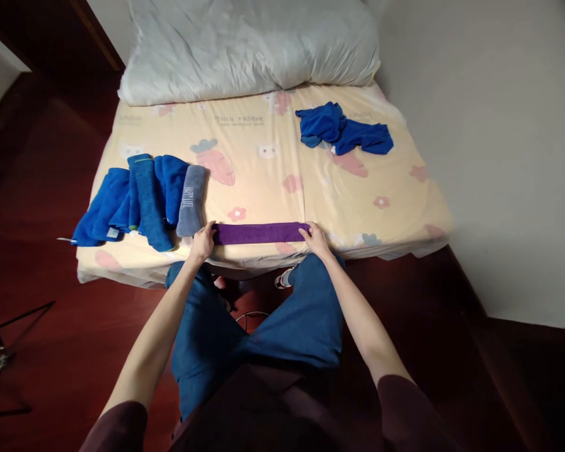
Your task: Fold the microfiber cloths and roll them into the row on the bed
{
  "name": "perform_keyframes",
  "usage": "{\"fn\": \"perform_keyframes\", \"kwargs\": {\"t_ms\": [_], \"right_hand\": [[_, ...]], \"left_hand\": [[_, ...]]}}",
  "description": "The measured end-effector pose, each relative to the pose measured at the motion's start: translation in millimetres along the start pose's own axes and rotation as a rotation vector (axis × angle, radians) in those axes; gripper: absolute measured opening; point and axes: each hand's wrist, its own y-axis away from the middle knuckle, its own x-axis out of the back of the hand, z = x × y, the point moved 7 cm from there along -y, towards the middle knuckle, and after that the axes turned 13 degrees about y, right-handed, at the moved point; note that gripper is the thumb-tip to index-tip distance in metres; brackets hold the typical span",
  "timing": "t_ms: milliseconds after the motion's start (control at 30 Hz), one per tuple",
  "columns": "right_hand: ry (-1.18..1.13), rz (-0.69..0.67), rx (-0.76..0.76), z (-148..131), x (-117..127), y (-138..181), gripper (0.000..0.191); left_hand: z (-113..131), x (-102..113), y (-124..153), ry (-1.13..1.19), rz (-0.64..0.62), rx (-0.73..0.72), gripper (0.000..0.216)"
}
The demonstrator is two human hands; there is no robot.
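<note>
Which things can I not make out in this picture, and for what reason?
Head view: the underside of the purple cloth, hidden against the bed.
Head view: whether the left hand and right hand grip its ends or only press; the hands themselves hide this.
Head view: the lettering on the grey cloth, too small to read surely.
Head view: the rest of the black stand, cut off by the left edge.

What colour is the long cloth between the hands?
Purple. The long, flat cloth shows best in the head view.
</note>
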Motion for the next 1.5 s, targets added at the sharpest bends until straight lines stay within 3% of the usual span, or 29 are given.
{"fn": "perform_keyframes", "kwargs": {"t_ms": [267,400,467,533,633,800,1100,1233,1333,1400,1500], "right_hand": [[0.074,0.02,-0.036,-4,-6,-2,0.049],[0.281,0.132,-0.005,-37,9,10,0.047],[0.362,0.181,0.103,-68,12,21,0.048],[0.399,0.12,0.319,-102,1,31,0.051],[0.453,-0.043,0.587,-132,-26,40,0.059],[0.512,-0.083,0.573,-117,-45,25,0.072],[0.514,-0.055,0.61,-89,-38,27,0.07],[0.508,-0.077,0.573,-96,-35,30,0.071],[0.458,-0.117,0.611,-107,-31,30,0.075],[0.389,-0.171,0.638,-112,-29,24,0.077],[0.305,-0.302,0.582,-112,-29,0,0.068]], "left_hand": [[10,-1,2,-0.124,-0.013,0.102,0.049],[47,-1,22,-0.233,0.103,-0.058,0.052],[70,-17,33,-0.259,0.036,-0.244,0.054],[84,-38,41,-0.256,-0.121,-0.409,0.057],[82,-53,39,-0.254,-0.253,-0.471,0.061],[55,-39,22,-0.295,-0.282,-0.441,0.062],[43,-25,12,-0.218,-0.345,-0.49,0.053],[52,-21,23,-0.206,-0.307,-0.433,0.057],[67,-15,59,-0.123,-0.139,-0.311,0.063],[72,-20,89,0.054,0.021,-0.129,0.065],[72,-70,116,0.653,0.002,0.304,0.062]]}}
